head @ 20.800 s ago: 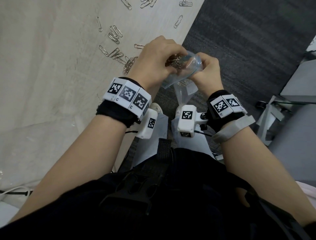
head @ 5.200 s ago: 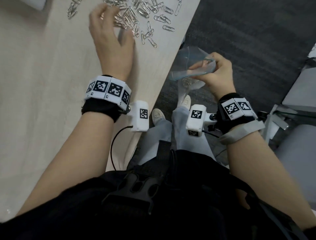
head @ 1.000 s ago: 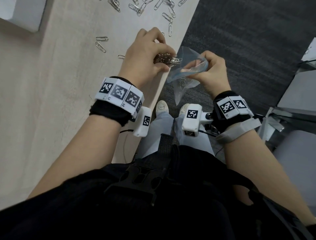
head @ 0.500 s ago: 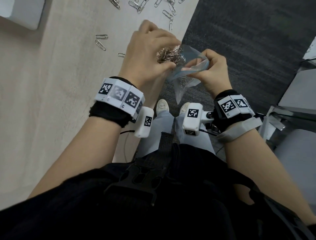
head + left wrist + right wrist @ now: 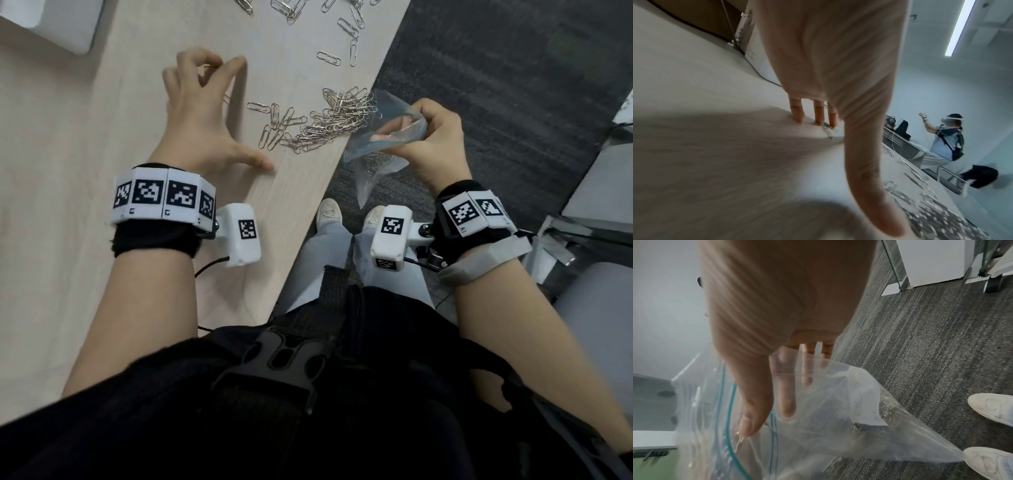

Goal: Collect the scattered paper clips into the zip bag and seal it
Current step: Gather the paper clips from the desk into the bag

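A pile of silver paper clips (image 5: pixel 330 120) lies at the table's right edge, and several more clips (image 5: pixel 346 24) are scattered farther back. Left of the pile, my left hand (image 5: pixel 205 102) rests on the wooden table (image 5: pixel 85 171) with fingers spread. Its fingertips (image 5: pixel 819 118) touch the surface at a single clip (image 5: pixel 827 131) and hold nothing. My right hand (image 5: pixel 428 137) pinches the mouth of the clear zip bag (image 5: pixel 383 137), which hangs open just off the table edge beside the pile. The thumb and fingers (image 5: pixel 786 399) grip the bag (image 5: pixel 838 418) near its teal zip strip. A few clips show through its lower part.
A white box (image 5: pixel 51 24) sits at the table's far left corner. Dark carpet (image 5: pixel 513 85) and my shoes (image 5: pixel 329 212) lie below the bag. Grey furniture (image 5: pixel 599 308) stands to the right. Another person (image 5: pixel 945 142) stands across the room.
Half a second ago my left hand held a bunch of clips at the bag's mouth. Now it has let go and moved left onto the table; a pile lies at the edge.
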The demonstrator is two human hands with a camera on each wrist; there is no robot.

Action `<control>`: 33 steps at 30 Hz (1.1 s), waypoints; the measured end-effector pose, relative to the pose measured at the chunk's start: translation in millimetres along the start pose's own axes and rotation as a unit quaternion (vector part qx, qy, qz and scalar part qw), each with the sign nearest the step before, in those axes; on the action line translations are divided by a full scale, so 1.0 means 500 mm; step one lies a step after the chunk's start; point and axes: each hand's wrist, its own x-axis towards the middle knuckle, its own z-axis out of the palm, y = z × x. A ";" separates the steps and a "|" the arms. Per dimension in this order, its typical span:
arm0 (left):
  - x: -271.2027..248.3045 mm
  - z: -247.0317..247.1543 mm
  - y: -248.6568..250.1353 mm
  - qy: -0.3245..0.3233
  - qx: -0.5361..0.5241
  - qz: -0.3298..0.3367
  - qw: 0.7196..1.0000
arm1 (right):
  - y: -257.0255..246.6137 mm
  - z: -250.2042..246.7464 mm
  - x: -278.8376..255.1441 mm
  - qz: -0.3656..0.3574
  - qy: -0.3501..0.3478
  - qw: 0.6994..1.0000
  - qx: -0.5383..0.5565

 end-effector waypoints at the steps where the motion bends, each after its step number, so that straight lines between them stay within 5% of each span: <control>1: 0.000 0.002 0.001 -0.006 0.001 0.002 1.000 | 0.000 -0.001 0.000 0.000 0.000 1.000 0.002; 12: 0.014 0.027 0.047 -0.045 -0.127 0.047 0.990 | 0.002 -0.005 0.002 -0.006 0.008 1.000 0.003; 20: 0.031 0.047 0.117 -0.093 -0.078 0.120 0.985 | 0.000 -0.005 0.002 -0.004 0.018 1.000 -0.010; 33: 0.056 0.068 0.158 -0.073 -0.006 0.206 0.976 | 0.004 -0.006 0.005 0.000 0.018 1.000 -0.008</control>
